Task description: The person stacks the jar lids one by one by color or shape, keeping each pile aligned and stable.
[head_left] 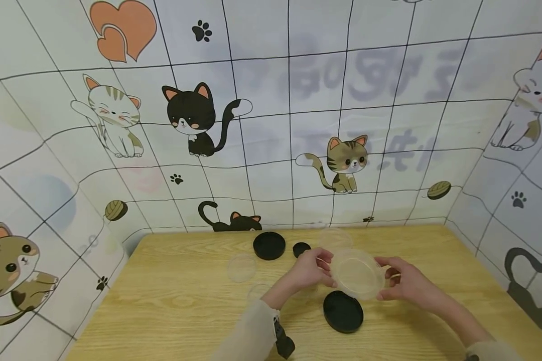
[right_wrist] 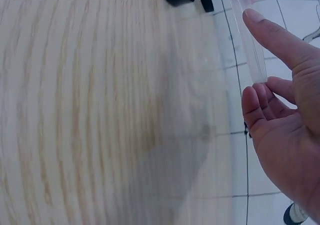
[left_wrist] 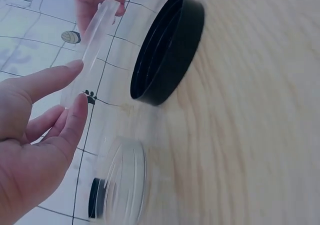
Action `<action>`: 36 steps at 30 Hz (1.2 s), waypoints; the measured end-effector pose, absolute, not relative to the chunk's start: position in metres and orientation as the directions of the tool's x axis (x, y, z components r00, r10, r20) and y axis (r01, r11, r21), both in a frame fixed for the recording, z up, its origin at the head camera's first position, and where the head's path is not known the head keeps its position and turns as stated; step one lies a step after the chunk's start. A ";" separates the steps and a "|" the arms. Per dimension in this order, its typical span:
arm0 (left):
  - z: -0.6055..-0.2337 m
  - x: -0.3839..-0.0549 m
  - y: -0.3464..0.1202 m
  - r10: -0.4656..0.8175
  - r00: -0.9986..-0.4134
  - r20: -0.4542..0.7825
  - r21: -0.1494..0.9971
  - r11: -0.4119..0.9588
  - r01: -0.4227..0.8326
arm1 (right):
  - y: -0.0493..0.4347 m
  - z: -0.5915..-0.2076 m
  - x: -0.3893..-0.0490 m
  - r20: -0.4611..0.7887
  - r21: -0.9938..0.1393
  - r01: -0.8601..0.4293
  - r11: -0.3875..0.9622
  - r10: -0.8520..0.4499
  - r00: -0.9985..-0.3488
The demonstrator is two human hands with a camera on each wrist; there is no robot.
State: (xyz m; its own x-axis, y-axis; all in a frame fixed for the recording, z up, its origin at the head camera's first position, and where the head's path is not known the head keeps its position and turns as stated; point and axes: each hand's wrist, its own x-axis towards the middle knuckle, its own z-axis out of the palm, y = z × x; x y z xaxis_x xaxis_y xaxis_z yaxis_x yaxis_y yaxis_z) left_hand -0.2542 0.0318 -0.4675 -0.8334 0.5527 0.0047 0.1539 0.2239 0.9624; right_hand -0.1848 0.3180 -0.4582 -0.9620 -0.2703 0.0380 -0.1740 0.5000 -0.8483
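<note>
Between both hands is a clear round plastic lid [head_left: 358, 273], raised above the table and seen edge-on in the wrist views. My left hand [head_left: 313, 271] grips its left rim with thumb and fingers. On the opposite rim, the right hand [head_left: 406, 283] pinches it, the thumb [right_wrist: 270, 32] on one face and fingertips at the edge. Below the clear lid lies a black round lid [head_left: 343, 312], whose hollow ridged inside shows in the left wrist view. A clear round piece with a raised side [left_wrist: 125, 180] sits near the left hand.
Farther back on the wooden table [head_left: 176, 291] lie a larger black lid [head_left: 269, 245] and a small black one [head_left: 301, 249]. Faint clear discs rest at the left [head_left: 241, 267] and behind the hands [head_left: 335, 236]. A cat-patterned sheet [head_left: 271, 125] walls the table's back and sides.
</note>
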 end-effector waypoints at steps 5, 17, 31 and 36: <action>-0.461 -0.238 0.010 0.525 -0.851 0.012 0.976 0.177 0.124 | 0.299 -0.449 -0.181 0.020 -0.848 -0.168 0.503 -0.287 -0.958; -0.453 -0.204 -0.049 0.478 -0.878 0.021 0.982 0.153 0.106 | 0.249 -0.450 -0.178 0.127 -0.816 -0.334 0.472 -0.416 -0.900; -0.461 -0.155 -0.110 0.455 -0.890 -0.010 0.970 0.222 0.103 | 0.197 -0.467 -0.157 0.192 -0.830 -0.430 0.357 -0.541 -0.819; -0.467 -0.138 -0.120 0.439 -0.897 -0.048 0.968 0.241 0.066 | 0.184 -0.470 -0.146 0.115 -0.841 -0.386 0.379 -0.572 -0.812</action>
